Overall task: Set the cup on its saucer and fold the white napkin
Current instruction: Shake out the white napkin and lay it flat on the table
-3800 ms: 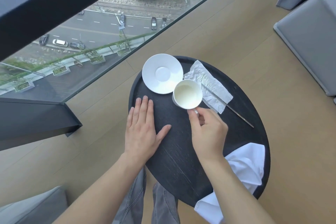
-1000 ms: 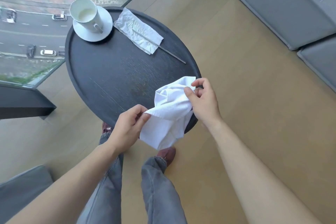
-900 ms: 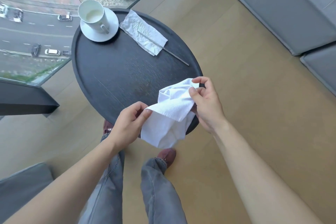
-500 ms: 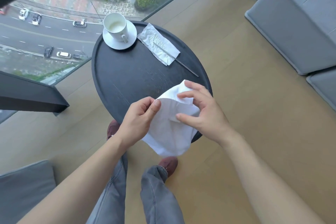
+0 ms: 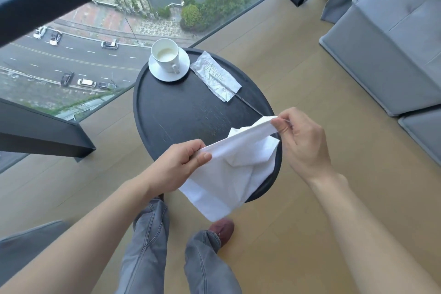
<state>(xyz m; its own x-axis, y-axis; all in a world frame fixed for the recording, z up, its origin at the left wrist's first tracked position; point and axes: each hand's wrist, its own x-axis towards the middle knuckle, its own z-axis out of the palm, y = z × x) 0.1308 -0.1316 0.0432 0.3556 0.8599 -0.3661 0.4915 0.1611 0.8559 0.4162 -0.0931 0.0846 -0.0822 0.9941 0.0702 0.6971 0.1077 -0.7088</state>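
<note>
- Head view: the left hand and right hand each pinched 1 end of the white napkin, stretched over the near edge of the round black table.
- The cup sat on its saucer at the far edge.

A round black table stands by a big window. On the table's far side lies a crinkled paper wrapper, with a thin metal stick across it. A grey sofa sits to the right of the table. Under the table is a pale wood floor.
</note>
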